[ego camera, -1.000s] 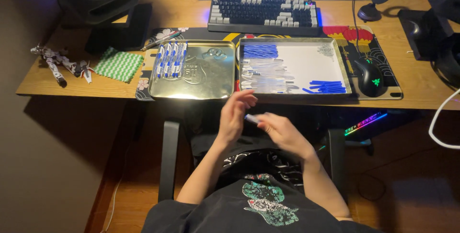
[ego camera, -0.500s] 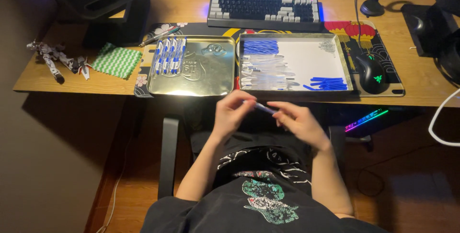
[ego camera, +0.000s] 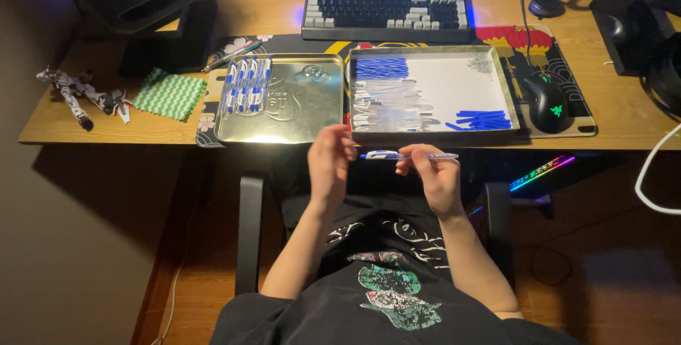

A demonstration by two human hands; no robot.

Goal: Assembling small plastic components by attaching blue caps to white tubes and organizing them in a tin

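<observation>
Hands gripping one blue-capped pen [ego camera: 408, 155] (held level), left hand [ego camera: 330, 164], right hand [ego camera: 434, 173], below metal trays [ego camera: 284, 129].

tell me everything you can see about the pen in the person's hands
The pen is slim, with a clear, plastic-looking barrel and a blue and white cap end pointing to the left. It lies level in the air just in front of the desk edge, below the white tray. The right hand pinches its barrel from underneath, and the left hand has its fingertips at the capped end.
</observation>
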